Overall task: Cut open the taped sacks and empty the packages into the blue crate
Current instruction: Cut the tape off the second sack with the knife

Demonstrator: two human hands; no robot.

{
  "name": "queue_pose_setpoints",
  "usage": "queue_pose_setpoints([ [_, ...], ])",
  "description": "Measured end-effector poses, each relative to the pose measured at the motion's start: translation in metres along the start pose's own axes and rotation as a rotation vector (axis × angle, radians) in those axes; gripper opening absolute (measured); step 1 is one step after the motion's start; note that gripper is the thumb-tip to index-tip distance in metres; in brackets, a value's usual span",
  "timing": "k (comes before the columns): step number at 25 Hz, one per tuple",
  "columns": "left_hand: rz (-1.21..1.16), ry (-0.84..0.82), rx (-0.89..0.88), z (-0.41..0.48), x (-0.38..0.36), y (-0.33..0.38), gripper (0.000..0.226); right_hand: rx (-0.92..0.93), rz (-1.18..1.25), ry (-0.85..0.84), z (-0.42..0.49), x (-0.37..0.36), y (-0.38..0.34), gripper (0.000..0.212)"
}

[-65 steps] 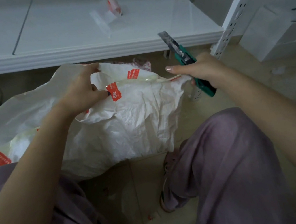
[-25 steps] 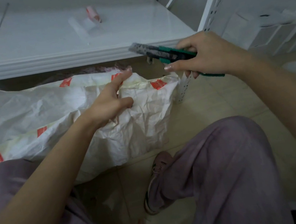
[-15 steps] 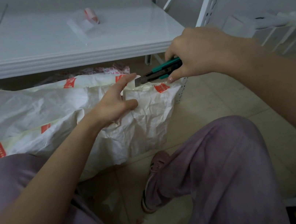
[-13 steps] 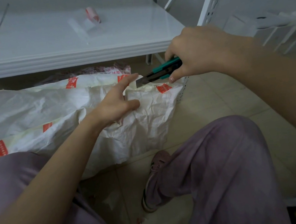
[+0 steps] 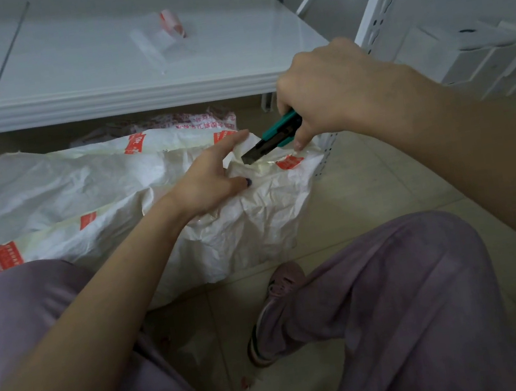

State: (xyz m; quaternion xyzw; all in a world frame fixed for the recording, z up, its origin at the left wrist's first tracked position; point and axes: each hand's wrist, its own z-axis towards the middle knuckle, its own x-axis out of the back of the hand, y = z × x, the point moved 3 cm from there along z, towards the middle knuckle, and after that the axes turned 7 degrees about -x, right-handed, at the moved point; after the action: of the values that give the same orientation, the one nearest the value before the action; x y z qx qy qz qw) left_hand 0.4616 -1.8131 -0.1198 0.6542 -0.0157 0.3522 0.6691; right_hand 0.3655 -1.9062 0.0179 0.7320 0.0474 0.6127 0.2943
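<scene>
A white woven sack (image 5: 89, 193), sealed with yellowish tape carrying red printed labels, lies on the tiled floor in front of my knees. My left hand (image 5: 210, 179) holds down the sack's right end, its forefinger stretched along a raised fold and its thumb on the fabric. My right hand (image 5: 328, 91) grips a green utility knife (image 5: 277, 133) from above. The dark blade tip touches the taped seam just right of my left forefinger. The blue crate is out of sight.
A white metal shelf (image 5: 121, 95) runs across the top, with a scrap of clear tape (image 5: 160, 41) on it. A perforated shelf upright (image 5: 379, 9) stands at the right. Another printed bag (image 5: 172, 121) lies under the shelf behind the sack. My knees and a shoe (image 5: 278, 296) fill the foreground.
My right hand turned the knife over from a raised position and brought it down. The blade tip now sits on the tape beside my left forefinger, lower than half a second ago.
</scene>
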Motion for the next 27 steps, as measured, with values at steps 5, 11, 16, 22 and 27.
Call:
queue_pose_setpoints([
  [5,0.015,-0.014,0.001,0.002,-0.005,0.002,0.076,-0.004,-0.024,-0.016,-0.004,0.003,-0.003,0.045],
  [11,0.022,-0.024,0.008,0.007,-0.009,-0.002,0.079,-0.014,-0.058,-0.016,-0.007,0.007,-0.003,0.044],
  [16,0.006,-0.048,0.003,0.008,-0.015,-0.003,0.080,-0.020,-0.087,-0.066,-0.004,-0.002,-0.022,0.031],
  [22,-0.130,-0.055,0.047,0.009,-0.017,-0.004,0.080,-0.037,-0.068,-0.226,-0.004,-0.005,-0.028,0.039],
  [27,-0.119,0.005,0.071,0.011,-0.017,-0.002,0.076,-0.061,0.009,-0.308,-0.010,0.006,-0.023,0.048],
])
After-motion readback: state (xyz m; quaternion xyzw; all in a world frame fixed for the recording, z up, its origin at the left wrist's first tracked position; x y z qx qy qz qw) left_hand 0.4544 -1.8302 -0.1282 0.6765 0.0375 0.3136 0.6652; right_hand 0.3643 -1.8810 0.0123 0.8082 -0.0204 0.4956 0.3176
